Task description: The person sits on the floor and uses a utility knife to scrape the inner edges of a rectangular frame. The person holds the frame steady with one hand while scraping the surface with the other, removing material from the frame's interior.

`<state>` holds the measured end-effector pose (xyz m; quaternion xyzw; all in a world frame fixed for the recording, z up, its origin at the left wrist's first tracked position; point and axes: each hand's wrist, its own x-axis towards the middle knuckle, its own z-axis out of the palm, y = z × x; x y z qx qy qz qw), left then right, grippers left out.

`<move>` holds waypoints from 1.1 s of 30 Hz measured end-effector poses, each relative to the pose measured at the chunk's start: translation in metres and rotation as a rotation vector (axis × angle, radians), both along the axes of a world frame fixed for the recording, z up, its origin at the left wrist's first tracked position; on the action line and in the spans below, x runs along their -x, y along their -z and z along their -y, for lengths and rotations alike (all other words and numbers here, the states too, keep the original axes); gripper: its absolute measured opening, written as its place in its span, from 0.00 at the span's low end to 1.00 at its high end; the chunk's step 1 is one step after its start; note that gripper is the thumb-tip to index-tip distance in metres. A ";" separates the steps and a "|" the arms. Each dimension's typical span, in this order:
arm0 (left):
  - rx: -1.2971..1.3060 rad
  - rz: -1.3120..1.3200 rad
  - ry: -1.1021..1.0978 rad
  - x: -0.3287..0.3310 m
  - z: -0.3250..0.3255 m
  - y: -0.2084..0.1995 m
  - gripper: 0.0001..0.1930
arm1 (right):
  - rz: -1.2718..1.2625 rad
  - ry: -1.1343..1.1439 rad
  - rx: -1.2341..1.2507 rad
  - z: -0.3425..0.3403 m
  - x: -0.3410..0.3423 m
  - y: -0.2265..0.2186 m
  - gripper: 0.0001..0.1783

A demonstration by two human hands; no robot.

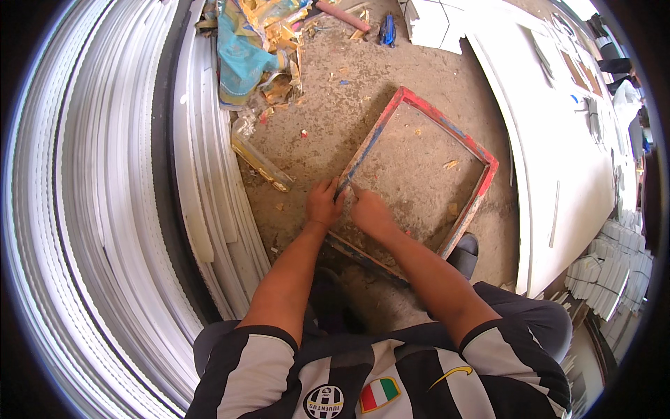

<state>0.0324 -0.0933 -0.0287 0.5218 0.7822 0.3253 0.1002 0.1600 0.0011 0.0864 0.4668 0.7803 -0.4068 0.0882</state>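
A rectangular frame (457,137) with worn red and bluish paint is in front of me, tilted in the view, its near side by my legs. My left hand (324,204) is closed round the frame's left side. Just inside that side, my right hand (372,213) is closed, with its index finger toward the frame's inner edge. Anything in the right hand's curled fingers is hidden. Through the frame's opening the dirty concrete floor (412,178) shows.
Long white strips (132,174) are stacked along my left. A torn blue and yellow bag (241,70) with scraps lies at the far left, near a blue object (387,30). A white board-topped surface (558,188) stands at right. My sandal (463,257) is beside the frame.
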 end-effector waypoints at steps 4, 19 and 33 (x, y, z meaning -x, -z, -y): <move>-0.038 0.042 0.010 -0.003 -0.005 -0.001 0.22 | -0.271 0.156 0.077 0.003 -0.023 0.041 0.25; 0.010 0.019 -0.003 0.000 -0.003 -0.001 0.21 | 0.141 -0.067 0.013 -0.010 -0.009 -0.020 0.28; -0.038 0.005 -0.001 0.001 -0.001 0.004 0.21 | 0.133 -0.204 -0.013 -0.015 0.001 -0.019 0.23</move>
